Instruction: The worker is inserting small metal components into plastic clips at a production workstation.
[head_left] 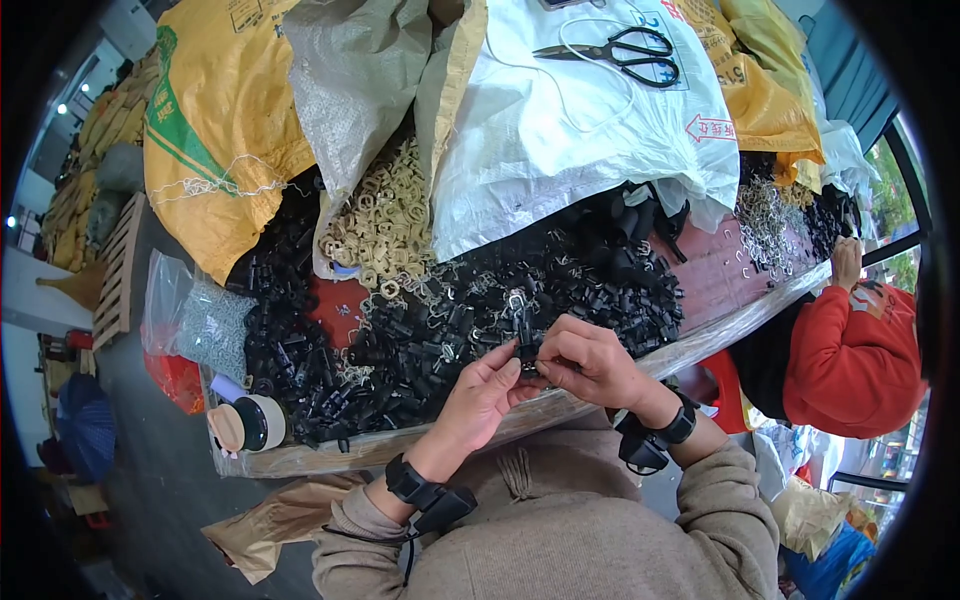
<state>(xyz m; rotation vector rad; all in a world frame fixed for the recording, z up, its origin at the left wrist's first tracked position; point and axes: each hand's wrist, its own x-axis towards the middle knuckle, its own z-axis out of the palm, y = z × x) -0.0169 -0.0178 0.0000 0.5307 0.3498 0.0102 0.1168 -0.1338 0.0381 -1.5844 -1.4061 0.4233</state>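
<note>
Near the centre of the frame, you hold a small black part (525,334) above the desk (714,318). Your left hand (480,398) grips its lower end between the fingers, and your right hand (592,362) pinches it from the right; the exact contact there is hidden. It should be light and stiff, probably hard plastic, perhaps a little slick; hold the body's sides, leaving the metal loop at its top free.

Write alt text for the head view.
Bare left hand and right hand hold a small black part at the edge of a heap of loose black parts; beyond, black-handled metal scissors lie on a white plastic sack.
</note>
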